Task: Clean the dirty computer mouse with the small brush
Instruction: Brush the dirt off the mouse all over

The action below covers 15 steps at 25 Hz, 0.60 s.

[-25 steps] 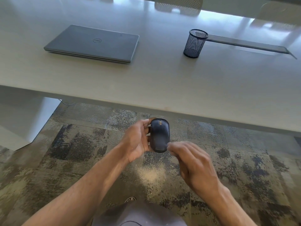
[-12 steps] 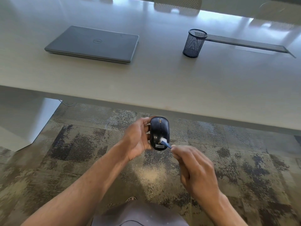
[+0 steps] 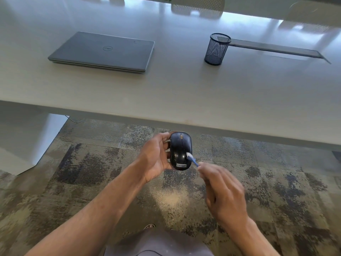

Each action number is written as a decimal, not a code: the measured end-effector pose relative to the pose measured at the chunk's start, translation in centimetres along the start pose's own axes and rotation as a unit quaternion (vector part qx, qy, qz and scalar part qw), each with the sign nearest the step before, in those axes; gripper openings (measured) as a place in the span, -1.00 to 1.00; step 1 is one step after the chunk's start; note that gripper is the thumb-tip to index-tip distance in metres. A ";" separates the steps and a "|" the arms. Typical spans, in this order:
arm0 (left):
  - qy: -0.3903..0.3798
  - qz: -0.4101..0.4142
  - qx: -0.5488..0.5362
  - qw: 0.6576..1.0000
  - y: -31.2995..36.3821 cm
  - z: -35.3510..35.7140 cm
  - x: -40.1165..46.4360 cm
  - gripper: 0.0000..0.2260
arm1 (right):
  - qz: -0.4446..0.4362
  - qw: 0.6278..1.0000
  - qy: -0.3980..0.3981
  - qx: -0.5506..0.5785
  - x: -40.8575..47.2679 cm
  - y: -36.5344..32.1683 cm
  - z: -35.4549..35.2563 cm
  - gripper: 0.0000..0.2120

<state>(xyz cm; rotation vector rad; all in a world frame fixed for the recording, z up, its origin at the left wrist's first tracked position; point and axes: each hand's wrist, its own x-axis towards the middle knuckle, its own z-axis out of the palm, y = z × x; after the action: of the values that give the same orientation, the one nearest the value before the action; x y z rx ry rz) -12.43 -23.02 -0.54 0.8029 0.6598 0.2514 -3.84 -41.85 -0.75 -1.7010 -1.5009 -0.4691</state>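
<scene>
The left hand (image 3: 156, 159) held the glossy black oval computer mouse (image 3: 180, 151) upright above the patterned carpet (image 3: 92, 163), in front of the pale counter (image 3: 175, 93), its fingers wrapped round the mouse's left side. The right hand (image 3: 224, 193) pinched the small blue-handled brush (image 3: 191, 158), its white bristles touching the mouse's right edge.

Setting: we take this for an office | Table (image 3: 184, 93): long, pale, our landmark | On it, far left: closed grey laptop (image 3: 103, 51) | On it, far right: black mesh pen cup (image 3: 216, 48), beside a flat dark strip (image 3: 276, 49) | Below its near edge: mottled carpet tiles (image 3: 92, 163) | Beyond its far edge: mesh-backed chair (image 3: 197, 6)
</scene>
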 end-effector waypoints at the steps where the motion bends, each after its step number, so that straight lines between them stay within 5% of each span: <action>1: 0.000 0.001 -0.003 1.000 0.0 0.0 0.0 -0.64 | -0.012 1.000 -0.001 0.000 -0.7 -0.5 0.4 -0.86; 8: -0.004 0.001 -0.014 1.000 -0.1 -0.3 0.0 -0.64 | -0.011 0.998 -0.013 0.067 -1.8 -1.7 1.0 -0.89; 11: -0.003 -0.002 -0.013 1.000 -0.1 -0.3 0.0 -0.64 | 0.016 0.999 0.024 0.014 0.5 0.1 -0.1 -0.89; 15: -0.003 0.003 -0.009 1.000 -0.3 -0.3 0.0 -0.63 | -0.034 0.999 -0.025 -0.005 0.7 -0.4 0.5 -0.85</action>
<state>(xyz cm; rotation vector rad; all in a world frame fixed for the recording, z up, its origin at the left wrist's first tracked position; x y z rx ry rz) -12.63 -23.06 -0.84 0.7880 0.6483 0.2607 -4.20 -41.04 -0.40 -1.6847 -1.5980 -0.4734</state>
